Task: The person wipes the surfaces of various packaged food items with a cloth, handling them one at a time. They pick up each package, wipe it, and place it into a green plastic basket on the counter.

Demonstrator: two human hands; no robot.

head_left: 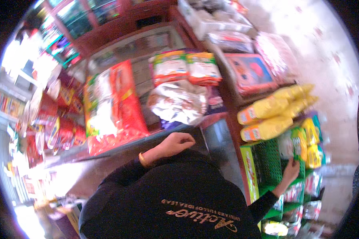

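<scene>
My left hand (175,144) hovers in front of my dark top beside the counter edge. Its fingers are loosely curled together and nothing shows in them. A yellow bangle circles that wrist. Over at the right, my right hand (291,174) reaches to a green rack (267,159). Its fingers are closed at the lower end of a green and yellow packet (298,144), which stands upright there. More yellow packets (313,137) hang just beyond it. Blur hides exactly how the fingertips meet the packet.
A glass-topped counter (147,89) bears a large red packet (125,107), green-white-orange packets (169,67) and a crumpled silver bag (178,102). Yellow bottles (267,129) lie above the rack, near a pink-and-blue flat box (251,73). Red containers (64,115) crowd the left.
</scene>
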